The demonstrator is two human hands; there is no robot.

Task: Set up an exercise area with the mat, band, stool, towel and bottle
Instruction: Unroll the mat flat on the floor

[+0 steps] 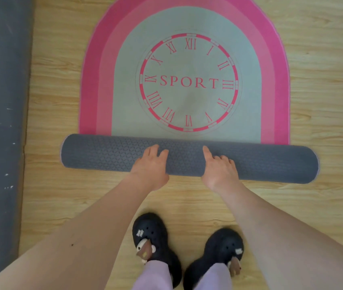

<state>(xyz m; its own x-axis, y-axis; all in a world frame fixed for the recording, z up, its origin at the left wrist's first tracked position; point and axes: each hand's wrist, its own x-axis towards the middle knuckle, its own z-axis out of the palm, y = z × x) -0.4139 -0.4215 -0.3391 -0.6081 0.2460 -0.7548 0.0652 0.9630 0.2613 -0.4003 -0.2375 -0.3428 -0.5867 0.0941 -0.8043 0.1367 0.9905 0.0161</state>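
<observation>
Mat [128, 91] lies partly unrolled on the wood floor [323, 59]; my left hand [151, 164] and right hand [218, 167] rest open-fingered on its grey roll, which I should draw back evenly.

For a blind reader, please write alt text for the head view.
The left hand and right hand rest on the grey roll of a mat, partly unrolled on a wooden floor. Its flat part shows a pink clock face reading SPORT.
</observation>
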